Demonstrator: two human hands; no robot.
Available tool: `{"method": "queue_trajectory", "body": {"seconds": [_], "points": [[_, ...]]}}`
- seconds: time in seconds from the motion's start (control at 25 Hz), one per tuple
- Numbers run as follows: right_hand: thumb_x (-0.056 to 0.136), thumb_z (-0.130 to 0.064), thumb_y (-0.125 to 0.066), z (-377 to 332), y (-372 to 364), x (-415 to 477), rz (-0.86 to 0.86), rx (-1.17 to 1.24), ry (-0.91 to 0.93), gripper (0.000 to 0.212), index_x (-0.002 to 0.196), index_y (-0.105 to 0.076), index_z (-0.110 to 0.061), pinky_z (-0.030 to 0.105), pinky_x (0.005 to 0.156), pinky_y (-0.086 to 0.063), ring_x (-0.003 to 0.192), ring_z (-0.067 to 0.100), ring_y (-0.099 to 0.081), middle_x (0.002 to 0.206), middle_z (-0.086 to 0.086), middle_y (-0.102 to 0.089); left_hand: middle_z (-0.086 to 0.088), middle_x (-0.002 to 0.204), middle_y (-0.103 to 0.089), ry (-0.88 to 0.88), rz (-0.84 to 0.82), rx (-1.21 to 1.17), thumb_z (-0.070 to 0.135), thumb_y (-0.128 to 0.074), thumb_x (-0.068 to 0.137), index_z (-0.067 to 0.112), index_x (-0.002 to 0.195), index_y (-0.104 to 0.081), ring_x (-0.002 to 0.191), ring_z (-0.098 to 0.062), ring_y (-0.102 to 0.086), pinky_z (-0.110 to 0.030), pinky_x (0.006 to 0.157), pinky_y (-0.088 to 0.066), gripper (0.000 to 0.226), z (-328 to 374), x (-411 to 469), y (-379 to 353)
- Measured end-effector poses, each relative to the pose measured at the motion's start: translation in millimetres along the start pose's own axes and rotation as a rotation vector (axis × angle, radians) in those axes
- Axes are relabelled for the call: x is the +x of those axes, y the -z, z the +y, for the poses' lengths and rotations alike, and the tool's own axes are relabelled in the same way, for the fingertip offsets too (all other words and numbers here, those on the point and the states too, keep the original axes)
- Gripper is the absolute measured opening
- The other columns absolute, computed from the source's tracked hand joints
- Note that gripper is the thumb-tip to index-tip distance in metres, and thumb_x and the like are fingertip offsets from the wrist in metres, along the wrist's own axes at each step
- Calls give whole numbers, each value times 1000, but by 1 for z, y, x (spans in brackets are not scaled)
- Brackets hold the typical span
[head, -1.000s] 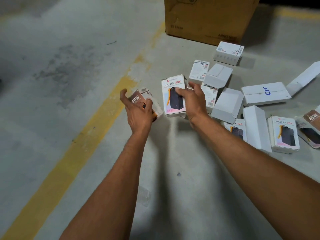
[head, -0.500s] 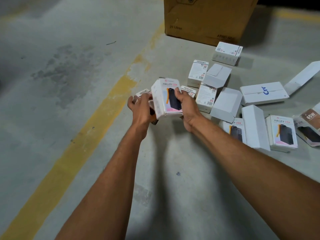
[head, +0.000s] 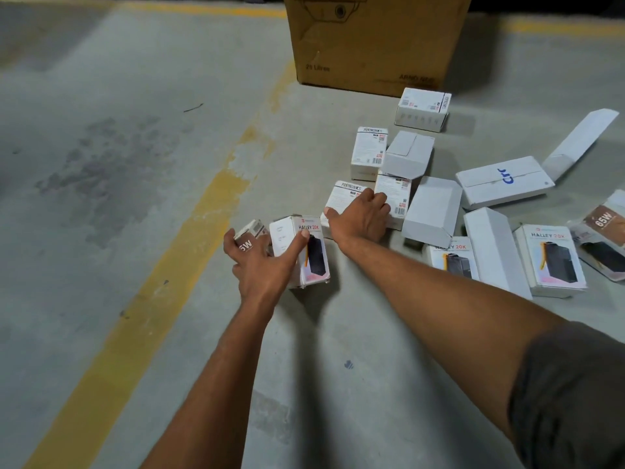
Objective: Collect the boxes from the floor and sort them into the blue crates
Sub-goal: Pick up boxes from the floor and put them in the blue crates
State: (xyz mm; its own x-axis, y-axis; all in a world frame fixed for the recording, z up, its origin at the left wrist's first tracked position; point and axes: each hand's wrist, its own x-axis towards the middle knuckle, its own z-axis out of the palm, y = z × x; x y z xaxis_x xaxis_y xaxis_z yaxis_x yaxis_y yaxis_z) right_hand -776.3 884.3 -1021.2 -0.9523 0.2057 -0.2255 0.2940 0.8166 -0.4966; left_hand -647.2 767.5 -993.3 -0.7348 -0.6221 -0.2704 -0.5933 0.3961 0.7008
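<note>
"Boxes: where are they, and how do they handle?"
"Left hand (head: 260, 265) clamps the 65W box (head: 251, 231) and Halley 20K box (head: 313, 255); at its 1 o'clock, right hand (head: 362, 220) grips a Portronics box (head: 346, 192) on the floor (head: 101, 170). Light, stiff card, probably. Pinch the narrow sides."

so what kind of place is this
Probably a parking garage or warehouse bay: bare concrete floor, a worn painted yellow line across it, and a big cardboard carton with small product boxes scattered in front.
</note>
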Motion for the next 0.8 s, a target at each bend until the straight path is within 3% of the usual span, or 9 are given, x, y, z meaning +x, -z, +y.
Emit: {"method": "queue_trajectory", "body": {"seconds": [0.16, 0.32, 0.44, 0.56, 0.6, 0.68, 0.8], "points": [[69, -57, -88, -8, 2, -4, -87, -73, -38, 104, 146, -38, -8, 43, 90, -51, 125, 30, -53, 139, 9, -46, 16, 162, 7, -20, 42, 132, 84, -69, 70, 32, 103, -60, 139, -40, -34, -53, 109, -38, 62, 6, 6, 0], [66, -50, -89, 17, -7, -7, -280, 127, -13, 82, 132, -50, -20, 40, 94, -54, 120, 30, -62, 130, 5, -64, 10, 164, 6, -31, 94, 186, 82, -70, 70, 30, 97, -56, 135, -45, -35, -57, 106, -38, 60, 8, 4, -6], [68, -61, -82, 30, 2, -5, -212, 73, 145, 75, 127, -53, -24, 39, 93, -50, 118, 29, -57, 124, 4, -61, 11, 163, 5, -50, 88, 192, 83, -68, 71, 27, 102, -59, 136, -45, -35, -57, 106, -38, 64, 11, 4, -9], [73, -70, -72, 35, 17, 5, 85, -7, 289, 82, 133, -53, -17, 43, 103, -43, 128, 30, -43, 136, 7, -49, 10, 163, 5, -62, 87, 196, 82, -69, 71, 30, 98, -55, 135, -45, -35, -56, 106, -38, 60, 17, 3, -13], [75, -73, -68, 34, 22, 10, 94, 7, 277, 87, 137, -52, -14, 45, 112, -37, 138, 32, -37, 147, 10, -44, 10, 164, 5, -75, 92, 205, 81, -69, 71, 30, 97, -55, 135, -45, -36, -56, 105, -39, 60, 19, 4, -14], [79, -76, -60, 35, 29, 19, -65, -7, 190, 102, 150, -42, -5, 48, 125, -21, 153, 35, -21, 163, 17, -29, 10, 164, 5, -83, 99, 202, 82, -69, 70, 29, 97, -57, 134, -45, -36, -56, 105, -40, 61, 25, 3, -16], [79, -77, -55, 44, 28, 9, -115, -242, 267, 103, 150, -39, -4, 48, 123, -24, 149, 36, -31, 159, 21, -38, 7, 164, 4, -81, 111, 254, 81, -70, 70, 24, 107, -64, 134, -44, -35, -56, 104, -39, 69, 28, 2, -20]]}}
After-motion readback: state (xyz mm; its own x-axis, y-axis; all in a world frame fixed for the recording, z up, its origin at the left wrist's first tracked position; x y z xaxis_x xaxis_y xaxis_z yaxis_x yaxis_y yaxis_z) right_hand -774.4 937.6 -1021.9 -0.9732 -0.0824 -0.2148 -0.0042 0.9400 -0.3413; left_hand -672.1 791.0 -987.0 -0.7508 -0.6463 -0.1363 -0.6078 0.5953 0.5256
